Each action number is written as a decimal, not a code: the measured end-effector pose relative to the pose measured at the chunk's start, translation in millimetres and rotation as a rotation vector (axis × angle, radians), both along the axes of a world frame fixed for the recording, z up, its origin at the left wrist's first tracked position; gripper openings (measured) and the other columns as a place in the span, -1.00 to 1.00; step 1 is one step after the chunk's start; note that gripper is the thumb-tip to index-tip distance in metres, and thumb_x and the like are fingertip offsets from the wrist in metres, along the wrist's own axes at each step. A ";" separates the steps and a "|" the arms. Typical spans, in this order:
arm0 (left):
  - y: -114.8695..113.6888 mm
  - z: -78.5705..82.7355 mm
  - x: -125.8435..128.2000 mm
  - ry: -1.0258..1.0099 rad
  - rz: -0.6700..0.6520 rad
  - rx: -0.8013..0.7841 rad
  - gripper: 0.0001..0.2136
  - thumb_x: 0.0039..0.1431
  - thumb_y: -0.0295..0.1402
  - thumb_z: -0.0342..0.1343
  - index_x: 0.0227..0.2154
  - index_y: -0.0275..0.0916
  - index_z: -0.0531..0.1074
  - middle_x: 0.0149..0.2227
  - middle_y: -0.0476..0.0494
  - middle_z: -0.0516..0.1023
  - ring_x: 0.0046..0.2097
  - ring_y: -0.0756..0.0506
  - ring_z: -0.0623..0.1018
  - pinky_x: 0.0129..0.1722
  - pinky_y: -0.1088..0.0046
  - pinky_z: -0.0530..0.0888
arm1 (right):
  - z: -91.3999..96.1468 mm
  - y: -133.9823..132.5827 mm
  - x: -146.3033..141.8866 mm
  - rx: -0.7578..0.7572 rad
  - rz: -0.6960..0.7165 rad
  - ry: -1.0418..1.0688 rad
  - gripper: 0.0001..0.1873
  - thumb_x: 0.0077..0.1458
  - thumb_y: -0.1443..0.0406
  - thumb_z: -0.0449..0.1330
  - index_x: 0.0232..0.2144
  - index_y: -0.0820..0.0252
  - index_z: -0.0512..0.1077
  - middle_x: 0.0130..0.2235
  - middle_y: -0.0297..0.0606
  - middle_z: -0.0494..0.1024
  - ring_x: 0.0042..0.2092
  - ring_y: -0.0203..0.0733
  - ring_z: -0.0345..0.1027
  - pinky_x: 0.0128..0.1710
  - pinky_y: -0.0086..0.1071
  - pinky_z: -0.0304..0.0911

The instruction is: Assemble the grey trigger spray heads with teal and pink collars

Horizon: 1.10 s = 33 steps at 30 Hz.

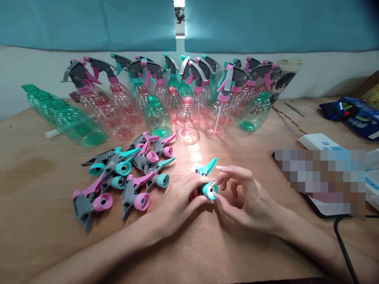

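My left hand [180, 195] is closed around a trigger spray head [211, 191] with a turquoise collar and trigger, its collar opening turned toward me. A white ring shows inside that collar. Beside it, my right hand [248, 197] has its thumb and a bent finger at the collar's right edge, while the index finger stretches out past the trigger. Whether a small part sits between those fingertips, I cannot make out. Several loose spray heads, among them a pink-collared one [142, 201] and a turquoise-collared one [163, 181], lie in a pile left of my hands.
Pink and green bottles stand in rows behind, such as an open pink bottle [187, 122] and a green bottle [156, 120]; several carry spray heads. Right of my hands lies a blurred-out flat device [322, 181] near a black cable [340, 236] and a white power strip [319, 141].
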<state>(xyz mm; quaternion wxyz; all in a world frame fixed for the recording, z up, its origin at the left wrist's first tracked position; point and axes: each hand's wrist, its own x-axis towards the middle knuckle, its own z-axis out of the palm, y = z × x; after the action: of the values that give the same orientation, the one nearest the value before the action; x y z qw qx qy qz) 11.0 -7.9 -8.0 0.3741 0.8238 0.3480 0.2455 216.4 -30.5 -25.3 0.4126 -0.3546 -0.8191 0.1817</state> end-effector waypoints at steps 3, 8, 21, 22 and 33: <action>-0.4 -0.8 -0.6 -0.002 -0.022 0.019 -0.77 0.23 -0.46 0.07 -0.06 -0.16 0.37 -0.07 -0.06 0.48 -0.14 -0.06 0.45 -0.12 0.42 0.37 | 1.0 -0.3 0.4 -0.014 0.012 -0.015 -0.26 0.03 0.52 0.12 0.19 0.08 -0.06 -0.21 -0.25 0.40 -0.28 -0.26 0.37 -0.42 -0.40 0.31; -0.7 -0.7 -1.0 0.019 -0.018 0.055 -0.74 0.24 -0.47 0.06 -0.02 -0.17 0.34 -0.12 -0.07 0.47 -0.12 -0.08 0.45 -0.13 0.42 0.38 | 3.2 -0.2 1.4 -0.042 0.000 -0.047 -0.24 0.03 0.48 0.13 0.20 0.07 -0.09 -0.21 -0.23 0.42 -0.27 -0.25 0.37 -0.43 -0.41 0.31; -3.9 -1.3 2.3 -0.020 0.004 0.093 -0.73 0.24 -0.52 0.04 -0.02 -0.17 0.34 -0.08 -0.08 0.45 -0.08 -0.08 0.46 -0.12 0.42 0.38 | 5.1 -2.2 -0.9 -0.043 -0.070 -0.041 -0.23 0.04 0.47 0.16 0.22 0.02 -0.08 -0.24 -0.29 0.45 -0.25 -0.23 0.42 -0.45 -0.42 0.32; -3.9 -1.3 2.5 -0.012 0.007 0.087 -0.74 0.24 -0.51 0.04 -0.02 -0.18 0.34 -0.08 -0.09 0.45 -0.08 -0.08 0.46 -0.12 0.42 0.38 | 3.9 -2.1 -1.1 -0.041 -0.075 -0.040 -0.21 0.04 0.46 0.16 0.23 0.02 -0.09 -0.24 -0.29 0.45 -0.25 -0.22 0.43 -0.45 -0.42 0.33; -1.2 -2.5 2.7 -0.001 -0.021 0.053 -0.75 0.28 -0.45 0.00 0.00 -0.16 0.35 -0.05 -0.11 0.45 -0.05 -0.10 0.45 -0.07 0.39 0.38 | 6.6 -1.8 -7.6 0.035 -0.121 -0.020 -0.12 0.06 0.44 0.20 0.29 0.00 -0.18 -0.27 -0.29 0.51 -0.24 -0.18 0.46 -0.45 -0.36 0.35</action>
<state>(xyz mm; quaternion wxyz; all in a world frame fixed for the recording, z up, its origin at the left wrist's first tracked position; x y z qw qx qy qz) 13.7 -9.1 -10.5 0.3550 0.8369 0.3326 0.2509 208.8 -32.2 -18.6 0.4208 -0.3982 -0.8032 0.1387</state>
